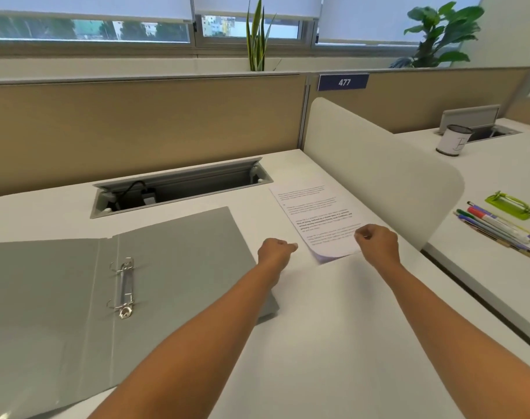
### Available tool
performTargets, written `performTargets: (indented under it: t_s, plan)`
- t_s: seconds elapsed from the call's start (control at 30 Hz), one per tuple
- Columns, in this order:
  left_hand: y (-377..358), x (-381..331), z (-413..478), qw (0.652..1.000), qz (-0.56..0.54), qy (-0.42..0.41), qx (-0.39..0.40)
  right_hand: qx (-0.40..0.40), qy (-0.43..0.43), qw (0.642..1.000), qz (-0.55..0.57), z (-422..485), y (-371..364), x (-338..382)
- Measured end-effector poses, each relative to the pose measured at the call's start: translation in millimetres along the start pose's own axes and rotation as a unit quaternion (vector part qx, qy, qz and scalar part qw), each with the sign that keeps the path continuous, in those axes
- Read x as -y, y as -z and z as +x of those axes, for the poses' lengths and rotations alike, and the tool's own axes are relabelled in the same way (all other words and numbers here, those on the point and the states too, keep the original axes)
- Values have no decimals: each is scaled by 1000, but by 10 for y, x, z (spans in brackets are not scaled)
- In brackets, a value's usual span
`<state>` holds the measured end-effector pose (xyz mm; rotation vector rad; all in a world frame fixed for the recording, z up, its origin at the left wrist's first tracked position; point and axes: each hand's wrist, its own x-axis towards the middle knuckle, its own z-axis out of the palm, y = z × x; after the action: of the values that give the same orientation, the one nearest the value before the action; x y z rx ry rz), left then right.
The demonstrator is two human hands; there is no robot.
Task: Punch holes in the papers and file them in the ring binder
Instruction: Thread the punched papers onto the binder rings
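A grey ring binder lies open on the white desk at the left, its metal rings open near the spine. A thin stack of printed papers lies to its right, near the white divider. My right hand pinches the near right corner of the papers, whose near edge is slightly lifted. My left hand is curled into a loose fist just left of the papers' near corner, resting by the binder's right edge. A green hole punch sits on the neighbouring desk at the far right.
An open cable tray is sunk into the desk behind the binder. A white rounded divider separates this desk from the right one, where several pens and a pen cup stand. Beige partition panels close the back.
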<state>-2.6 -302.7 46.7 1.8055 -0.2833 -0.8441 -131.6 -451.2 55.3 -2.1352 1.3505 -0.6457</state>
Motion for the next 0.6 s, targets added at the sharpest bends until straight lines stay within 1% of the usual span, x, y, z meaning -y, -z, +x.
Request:
performTargets:
  t_s: [0.13, 0.23, 0.37, 0.5, 0.6]
  plan:
    - [-227, -135, 216, 999, -1, 36, -3, 45, -20, 996, -68, 412, 85, -151]
    - [-348, -217, 376, 998, -37, 56, -5, 79, -42, 989, -120, 603, 92, -216]
    - [-505, -353, 503, 993, -92, 74, -6, 111, -93, 979, -144, 768, 47, -266]
    - [-639, -460, 612, 985, -131, 110, 1, 126, -93, 970, -189, 848, 34, -251]
    - [-739, -433, 790, 981, -151, 118, 0, 145, -107, 965, -192, 891, 36, -233]
